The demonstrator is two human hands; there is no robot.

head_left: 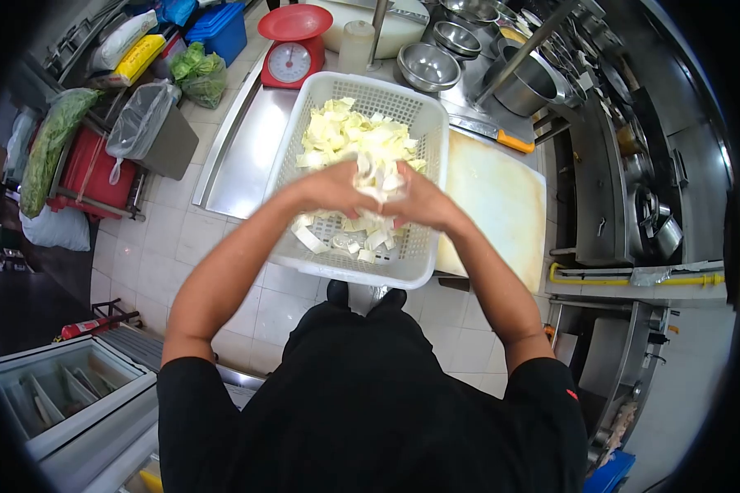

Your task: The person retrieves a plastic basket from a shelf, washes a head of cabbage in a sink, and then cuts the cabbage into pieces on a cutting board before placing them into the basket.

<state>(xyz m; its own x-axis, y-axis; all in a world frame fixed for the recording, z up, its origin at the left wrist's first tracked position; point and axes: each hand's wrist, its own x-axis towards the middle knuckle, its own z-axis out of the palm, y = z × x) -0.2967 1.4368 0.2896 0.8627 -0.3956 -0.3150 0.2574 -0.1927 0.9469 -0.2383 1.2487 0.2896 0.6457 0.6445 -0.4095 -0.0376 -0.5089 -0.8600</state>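
A white perforated plastic basket (423, 246) stands before me with pale yellow-green chopped cabbage (353, 135) heaped in its far half. Over the middle of the basket, my left hand (337, 187) and my right hand (423, 200) face each other, fingers curled round a clump of cabbage pieces between them. The fingertips are partly hidden by the leaves and slightly blurred. Thicker white cabbage pieces (311, 238) lie on the basket floor nearer to me.
Right of the basket lies a white cutting board (497, 205), with an orange-handled knife (510, 140) at its far edge. A red dial scale (292, 53) and steel bowls (429, 67) stand behind. At left are a lined grey bin (164, 148) and bagged greens (199, 76).
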